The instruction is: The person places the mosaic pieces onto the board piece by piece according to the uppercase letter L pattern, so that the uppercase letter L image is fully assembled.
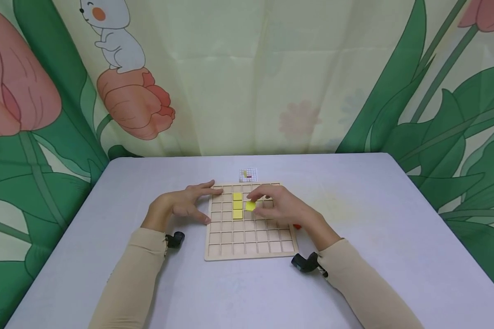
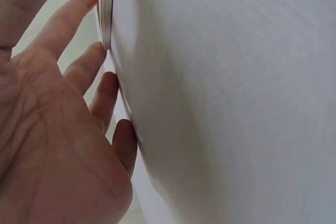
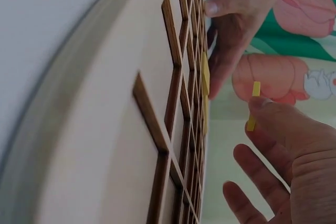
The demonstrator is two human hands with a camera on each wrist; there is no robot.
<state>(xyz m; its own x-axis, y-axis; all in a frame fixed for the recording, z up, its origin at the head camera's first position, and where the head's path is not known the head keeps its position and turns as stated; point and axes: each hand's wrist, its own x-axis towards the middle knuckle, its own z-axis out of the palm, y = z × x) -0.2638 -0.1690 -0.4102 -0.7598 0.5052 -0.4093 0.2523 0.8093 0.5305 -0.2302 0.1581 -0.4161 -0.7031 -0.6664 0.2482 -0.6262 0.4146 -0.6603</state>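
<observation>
A light wooden grid board (image 1: 226, 250) lies flat on the table, with a column of 3 yellow square tiles (image 1: 237, 205) set in its upper left cells. Just right of that column, my right hand (image 1: 283, 205) pinches one more yellow tile (image 1: 250, 206) between thumb and finger. In the right wrist view this pinched tile (image 3: 253, 106) appears edge-on, held above the board. My left hand (image 1: 189, 203) rests at the board's left edge, its fingers spread and relaxed, fingertips right at the rim. The left wrist view shows its open palm (image 2: 58, 129) beside the board's side.
A small card (image 1: 248, 175) printed with a grid and coloured squares lies behind the board. Something red (image 1: 297, 226) shows at the board's right edge, mostly hidden by the right hand. A patterned curtain (image 1: 230, 91) hangs along the back of the white table (image 1: 238, 297).
</observation>
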